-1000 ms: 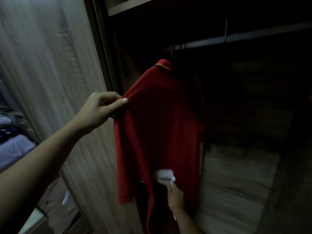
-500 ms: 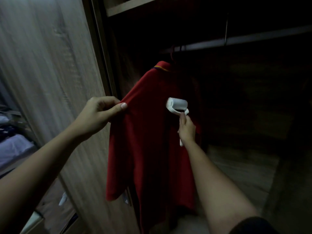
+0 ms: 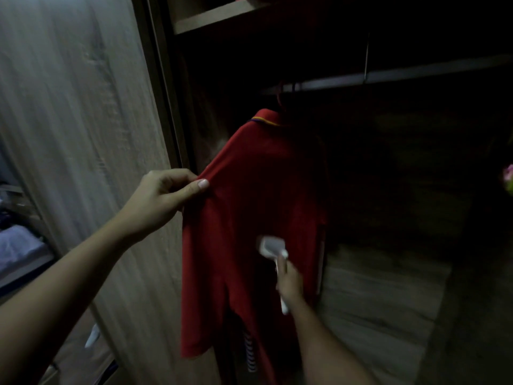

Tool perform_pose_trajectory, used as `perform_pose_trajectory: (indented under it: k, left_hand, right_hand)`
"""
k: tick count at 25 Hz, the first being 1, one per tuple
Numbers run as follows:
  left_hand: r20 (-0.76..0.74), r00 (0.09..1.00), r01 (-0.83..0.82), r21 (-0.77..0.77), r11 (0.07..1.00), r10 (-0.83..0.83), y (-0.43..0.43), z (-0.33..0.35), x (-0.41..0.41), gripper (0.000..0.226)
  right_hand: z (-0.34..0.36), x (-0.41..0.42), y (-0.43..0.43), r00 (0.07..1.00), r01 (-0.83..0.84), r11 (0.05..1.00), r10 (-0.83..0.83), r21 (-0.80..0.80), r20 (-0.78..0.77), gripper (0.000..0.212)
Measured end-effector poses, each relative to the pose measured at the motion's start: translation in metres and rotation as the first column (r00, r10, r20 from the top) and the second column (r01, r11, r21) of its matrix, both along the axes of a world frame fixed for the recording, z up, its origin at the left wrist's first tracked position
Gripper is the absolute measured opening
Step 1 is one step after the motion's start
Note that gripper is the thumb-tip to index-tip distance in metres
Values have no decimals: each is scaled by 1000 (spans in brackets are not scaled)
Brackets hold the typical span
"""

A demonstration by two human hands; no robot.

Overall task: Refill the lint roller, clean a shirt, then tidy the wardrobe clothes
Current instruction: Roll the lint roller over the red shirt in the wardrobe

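Observation:
A red shirt [image 3: 249,207] hangs on a hanger from the dark wardrobe rail [image 3: 416,75]. My left hand [image 3: 163,198] pinches the shirt's left shoulder edge between thumb and fingers and holds the cloth out to the left. My right hand [image 3: 288,282] grips the white handle of the lint roller [image 3: 270,247]. The roller's white head lies against the shirt's lower middle.
A wood-grain wardrobe door [image 3: 83,134] stands at the left, close to my left arm. A shelf [image 3: 216,16] runs above the rail. A striped garment [image 3: 251,348] shows behind the shirt's hem. Folded clothes [image 3: 19,243] lie on shelves at the far left. The wardrobe's inside is dark.
My right hand has run the lint roller from the shirt's upper chest down to its lower middle. A second ago it was low, then high. The left hand kept its pinch.

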State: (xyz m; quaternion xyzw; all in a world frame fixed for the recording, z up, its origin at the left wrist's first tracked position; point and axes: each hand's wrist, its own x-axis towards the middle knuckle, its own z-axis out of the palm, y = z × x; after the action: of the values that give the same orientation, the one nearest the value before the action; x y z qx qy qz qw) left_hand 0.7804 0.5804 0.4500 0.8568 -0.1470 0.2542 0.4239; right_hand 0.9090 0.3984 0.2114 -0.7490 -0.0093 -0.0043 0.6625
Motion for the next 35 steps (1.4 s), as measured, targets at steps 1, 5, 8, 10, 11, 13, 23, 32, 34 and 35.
perform_pose_trajectory:
  k: [1, 5, 8, 10, 11, 13, 23, 32, 34, 35]
  left_hand:
    - [-4, 1000, -8, 12, 1000, 8, 3, -1, 1, 29]
    - [1, 998, -55, 4, 998, 55, 7, -10, 6, 32]
    - [-2, 995, -96, 3, 995, 96, 0, -16, 11, 27]
    - [-7, 994, -112, 61, 992, 112, -6, -23, 15, 25]
    - [-10, 992, -127, 78, 989, 129, -9, -26, 18, 21]
    - [5, 985, -171, 40, 985, 170, -18, -30, 23, 13]
    - [-47, 972, -230, 36, 973, 231, -97, 5, 74, 42]
    - [199, 933, -343, 246, 906, 299, -154, 7, 104, 33]
    - [184, 934, -348, 283, 894, 306, -165, 6, 105, 36]
    - [167, 939, -337, 288, 896, 300, -171, 5, 104, 36]
  right_hand:
    - [34, 13, -2, 997, 15, 1000, -17, 26, 75, 46]
    - [141, 43, -15, 935, 123, 992, -123, 20, 333, 46]
    - [143, 41, -34, 921, 175, 984, -157, -18, 356, 45]
    - [122, 36, -47, 929, 208, 976, -179, -57, 324, 42]
    - [111, 32, -53, 934, 218, 972, -181, -88, 309, 43]
    - [94, 23, -63, 943, 216, 971, -182, -97, 280, 48]
    - [106, -20, -125, 904, 318, 942, -268, -106, 335, 43]
    - [112, -47, -168, 845, 460, 868, -365, -185, 390, 46]
    - [115, -51, -173, 836, 479, 855, -376, -198, 399, 45]
    - [117, -54, -176, 831, 492, 846, -386, -206, 402, 45]
